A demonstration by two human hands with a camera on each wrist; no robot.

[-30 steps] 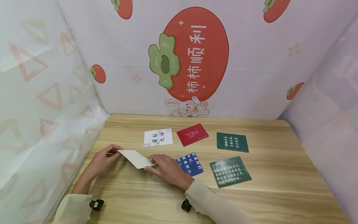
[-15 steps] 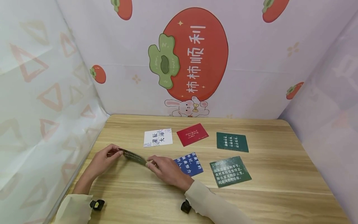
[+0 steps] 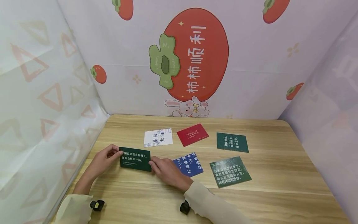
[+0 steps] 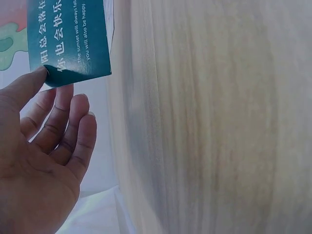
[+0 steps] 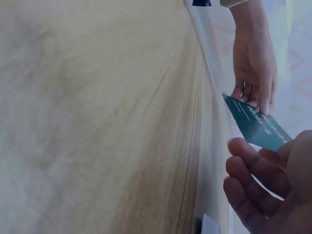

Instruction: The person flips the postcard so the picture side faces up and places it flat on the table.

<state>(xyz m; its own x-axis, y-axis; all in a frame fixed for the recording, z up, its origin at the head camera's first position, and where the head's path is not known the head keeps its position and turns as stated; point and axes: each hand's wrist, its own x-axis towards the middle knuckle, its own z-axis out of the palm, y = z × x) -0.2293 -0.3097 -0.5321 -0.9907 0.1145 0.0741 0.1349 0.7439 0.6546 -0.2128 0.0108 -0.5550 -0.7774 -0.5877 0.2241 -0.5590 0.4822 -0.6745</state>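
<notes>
A dark green card (image 3: 135,159) with white lettering is held up off the table, its printed face toward the head camera. The left hand (image 3: 104,159) pinches its left end between thumb and fingers; in the left wrist view the thumb presses on the corner of the card (image 4: 73,44). At the card's right end the right hand (image 3: 169,171) pinches it too, as the right wrist view shows, where the right hand (image 5: 273,180) is near and the left hand (image 5: 254,58) sits beyond. A blue card (image 3: 188,165) lies just behind the right hand, partly hidden by it.
On the wooden table (image 3: 268,199) lie a white card (image 3: 158,137), a red card (image 3: 193,134), a green card (image 3: 232,142) and a larger-lettered green card (image 3: 230,171). Printed cloth hangs as a back wall (image 3: 251,62) and along both sides.
The held card has turned over: its plain pale side showed first, then it was nearly edge-on, and now its green printed side faces the head camera. Both hands have stayed nearly in place.
</notes>
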